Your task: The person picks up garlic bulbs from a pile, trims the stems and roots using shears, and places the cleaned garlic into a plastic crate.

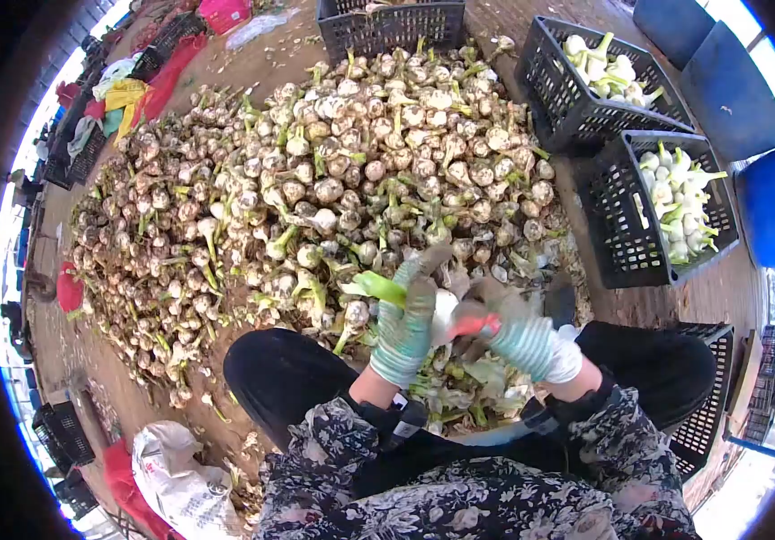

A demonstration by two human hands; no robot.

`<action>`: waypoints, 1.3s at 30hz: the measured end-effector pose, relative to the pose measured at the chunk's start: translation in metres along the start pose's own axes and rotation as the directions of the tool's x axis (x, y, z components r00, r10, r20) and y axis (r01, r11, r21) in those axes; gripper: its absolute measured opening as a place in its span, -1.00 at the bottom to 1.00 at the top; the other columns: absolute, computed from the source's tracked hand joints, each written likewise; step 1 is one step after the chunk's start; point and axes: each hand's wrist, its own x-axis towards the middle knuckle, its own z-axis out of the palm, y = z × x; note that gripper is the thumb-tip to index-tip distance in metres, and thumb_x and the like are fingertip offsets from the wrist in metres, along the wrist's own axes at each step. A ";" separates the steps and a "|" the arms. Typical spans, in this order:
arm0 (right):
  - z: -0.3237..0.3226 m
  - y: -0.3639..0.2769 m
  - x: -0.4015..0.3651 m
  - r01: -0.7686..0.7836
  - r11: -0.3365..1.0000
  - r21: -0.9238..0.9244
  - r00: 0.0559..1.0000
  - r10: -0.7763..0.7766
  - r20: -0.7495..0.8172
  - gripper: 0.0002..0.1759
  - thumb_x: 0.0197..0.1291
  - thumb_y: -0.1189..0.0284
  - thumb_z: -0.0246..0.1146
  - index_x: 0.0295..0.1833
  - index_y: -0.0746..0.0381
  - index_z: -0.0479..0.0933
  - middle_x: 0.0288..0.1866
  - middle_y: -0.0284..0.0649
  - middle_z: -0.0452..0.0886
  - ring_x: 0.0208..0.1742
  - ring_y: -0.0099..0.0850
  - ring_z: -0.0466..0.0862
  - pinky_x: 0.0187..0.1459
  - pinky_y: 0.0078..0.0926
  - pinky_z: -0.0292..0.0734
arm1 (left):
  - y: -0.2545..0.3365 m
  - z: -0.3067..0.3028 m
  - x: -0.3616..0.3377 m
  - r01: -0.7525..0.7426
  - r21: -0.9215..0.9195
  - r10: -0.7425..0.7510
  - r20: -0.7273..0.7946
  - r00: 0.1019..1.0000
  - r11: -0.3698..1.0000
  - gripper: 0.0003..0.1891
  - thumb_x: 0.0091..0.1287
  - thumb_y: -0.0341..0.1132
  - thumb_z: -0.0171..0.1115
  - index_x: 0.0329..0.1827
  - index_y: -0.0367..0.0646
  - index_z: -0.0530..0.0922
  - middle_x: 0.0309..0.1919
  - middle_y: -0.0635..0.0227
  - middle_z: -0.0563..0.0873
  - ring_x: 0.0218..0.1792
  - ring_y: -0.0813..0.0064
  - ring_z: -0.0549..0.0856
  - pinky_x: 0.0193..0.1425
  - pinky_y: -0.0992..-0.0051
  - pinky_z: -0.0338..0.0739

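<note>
Cloth (126,97), partly yellow, lies beside red netting (171,76) at the upper left, and a crumpled white sack (180,477) rests at the lower left. Next comes a broad heap of soiled bulbs (342,171), spread over the brown floor (266,67) in front of the seated person. The left hand (405,324), in a green-and-white glove, is closed around a white bulb (444,315) whose green stalk points left. Close beside it, the right hand (518,337), gloved alike and blurred, grips a red tool (477,326) at the bulb's right side; the tool's working end is too blurred to make out. Loose leaves (459,391) lie below both hands. Farther right, two black crates (621,216) hold cleaner white bulbs (680,202) with short green stems, near blue panels (770,211).
</note>
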 end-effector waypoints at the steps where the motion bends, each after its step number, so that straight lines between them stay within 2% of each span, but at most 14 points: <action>1: -0.005 0.000 0.002 0.002 1.000 0.001 1.000 -0.002 -0.001 -0.50 0.15 0.23 0.17 0.05 0.38 0.30 -0.20 -0.13 0.54 -0.20 -0.45 0.61 -0.40 -0.56 0.57 | 0.012 0.006 -0.006 0.101 -0.215 -0.101 0.013 0.995 0.971 -0.32 0.23 0.20 -0.02 0.12 -0.29 0.38 0.05 0.23 0.49 0.00 0.48 0.47 0.12 0.48 0.32; 5: -0.027 0.040 0.011 0.225 0.974 0.008 0.974 -0.225 0.036 -0.51 0.11 0.27 0.22 0.03 0.38 0.31 -0.16 -0.11 0.52 -0.23 -0.37 0.62 -0.31 -0.48 0.60 | -0.008 -0.019 0.005 0.070 -0.178 -0.068 0.013 0.998 0.982 -0.35 0.24 0.15 0.02 0.14 -0.28 0.37 0.04 0.25 0.49 -0.02 0.51 0.48 0.08 0.50 0.36; 7: -0.018 0.035 0.003 0.169 0.886 0.431 0.979 -0.201 0.029 -0.53 0.08 0.17 0.24 -0.04 0.33 0.43 -0.19 -0.16 0.56 -0.12 -0.30 0.58 -0.21 -0.47 0.54 | -0.012 -0.015 0.007 -0.258 0.289 0.262 0.026 0.965 0.922 -0.17 0.15 0.35 -0.12 0.21 -0.25 0.30 -0.04 0.28 0.53 -0.26 0.54 0.61 -0.28 0.59 0.53; 9: -0.012 0.036 0.012 0.168 0.869 -0.465 0.981 -0.192 -0.004 -0.52 0.15 0.20 0.14 0.11 0.25 0.36 -0.02 0.01 0.46 -0.03 -0.13 0.52 -0.02 -0.37 0.43 | -0.014 -0.009 0.004 -0.249 0.348 0.276 -0.029 0.961 0.904 -0.17 0.15 0.34 -0.09 0.20 -0.26 0.31 -0.16 0.31 0.58 -0.43 0.60 0.60 -0.41 0.65 0.51; 11: -0.032 0.067 0.029 0.593 0.686 -0.422 0.805 -0.520 0.287 -0.51 0.17 0.17 0.11 0.13 0.23 0.35 0.00 0.05 0.44 -0.03 -0.06 0.49 -0.08 -0.31 0.43 | -0.020 -0.018 0.002 -0.087 0.233 0.086 0.015 0.996 0.969 -0.20 0.16 0.31 -0.06 0.19 -0.27 0.32 -0.18 0.31 0.60 -0.46 0.63 0.57 -0.36 0.65 0.50; 14: -0.028 0.058 0.016 0.126 0.967 0.219 0.992 -0.130 0.001 -0.48 0.18 0.14 0.10 0.14 0.27 0.34 -0.04 0.01 0.47 -0.04 -0.10 0.50 -0.12 -0.34 0.44 | -0.019 -0.015 0.005 -0.102 0.209 0.111 -0.030 0.993 0.973 -0.24 0.18 0.26 0.00 0.16 -0.29 0.33 -0.13 0.29 0.57 -0.45 0.63 0.57 -0.38 0.62 0.50; 17: -0.023 0.066 0.025 0.419 0.843 -0.339 0.907 -0.403 0.119 -0.46 0.19 0.16 0.10 0.12 0.36 0.33 -0.02 -0.05 0.47 -0.03 -0.25 0.51 -0.14 -0.40 0.47 | -0.027 -0.007 0.008 -0.254 0.380 0.291 -0.040 0.956 0.889 -0.29 0.19 0.23 0.01 0.10 -0.29 0.40 -0.14 0.29 0.57 -0.45 0.62 0.57 -0.44 0.59 0.51; 21: -0.006 0.035 0.014 0.048 0.983 0.179 0.995 -0.063 0.077 -0.49 0.15 0.19 0.16 0.05 0.38 0.37 -0.10 -0.12 0.52 -0.06 -0.38 0.53 -0.04 -0.47 0.44 | -0.026 -0.016 0.007 0.013 0.067 -0.005 -0.114 0.994 0.998 -0.27 0.19 0.22 0.03 0.19 -0.24 0.31 -0.21 0.27 0.61 -0.46 0.58 0.59 -0.49 0.55 0.52; 22: -0.011 0.052 0.020 0.409 0.907 -0.099 0.911 -0.399 0.106 -0.54 0.15 0.22 0.17 -0.01 0.39 0.39 -0.12 -0.14 0.53 -0.05 -0.39 0.53 0.02 -0.47 0.41 | -0.028 -0.020 0.006 0.085 -0.042 -0.088 -0.092 0.992 0.996 -0.28 0.18 0.22 0.03 0.19 -0.23 0.31 -0.30 0.31 0.62 -0.48 0.59 0.58 -0.51 0.56 0.50; 24: -0.013 0.065 0.018 0.421 0.907 0.019 0.907 -0.421 0.009 -0.57 0.16 0.24 0.17 -0.02 0.38 0.38 -0.12 -0.16 0.53 -0.05 -0.40 0.53 0.04 -0.47 0.40 | -0.023 -0.016 0.003 0.174 -0.131 -0.185 -0.072 0.980 0.976 -0.32 0.19 0.19 0.06 0.16 -0.22 0.35 -0.53 0.41 0.62 -0.58 0.60 0.55 -0.58 0.61 0.43; 27: 0.003 0.077 0.020 0.480 0.854 0.199 0.866 -0.425 -0.265 -0.60 0.16 0.29 0.17 0.00 0.36 0.37 -0.14 -0.17 0.53 -0.10 -0.44 0.53 -0.02 -0.48 0.42 | -0.031 -0.014 0.004 0.000 0.121 0.018 -0.147 0.989 0.993 -0.39 0.22 0.11 0.08 0.14 -0.22 0.38 -0.45 0.35 0.63 -0.60 0.61 0.55 -0.56 0.63 0.44; 31: 0.025 0.038 0.003 0.348 0.885 -0.309 0.819 -0.448 -0.358 -0.69 0.13 0.36 0.20 -0.06 0.30 0.39 -0.25 -0.19 0.55 -0.26 -0.46 0.53 -0.22 -0.52 0.42 | -0.032 -0.009 0.006 -0.179 0.190 0.216 -0.191 0.958 0.965 -0.46 0.26 0.04 0.07 0.12 -0.21 0.40 -0.29 0.28 0.62 -0.46 0.58 0.60 -0.41 0.61 0.50; 34: 0.025 0.019 -0.004 0.171 0.960 0.223 0.955 -0.106 -0.276 -0.73 0.11 0.36 0.22 -0.11 0.25 0.42 -0.35 -0.28 0.55 -0.44 -0.58 0.53 -0.48 -0.68 0.43 | -0.002 -0.008 -0.002 0.003 -0.045 -0.008 -0.119 0.993 0.999 -0.48 0.29 -0.01 0.03 0.14 -0.25 0.38 0.03 0.27 0.51 -0.09 0.49 0.55 -0.07 0.49 0.49; 39: 0.014 0.027 -0.003 0.287 0.936 0.205 0.939 -0.232 -0.255 -0.75 0.11 0.38 0.23 -0.11 0.22 0.44 -0.38 -0.28 0.56 -0.48 -0.63 0.51 -0.56 -0.75 0.39 | 0.005 -0.011 0.002 -0.041 -0.064 0.043 0.024 0.999 0.997 -0.47 0.21 -0.11 0.04 0.18 -0.25 0.34 0.08 0.24 0.46 -0.11 0.47 0.56 -0.04 0.51 0.48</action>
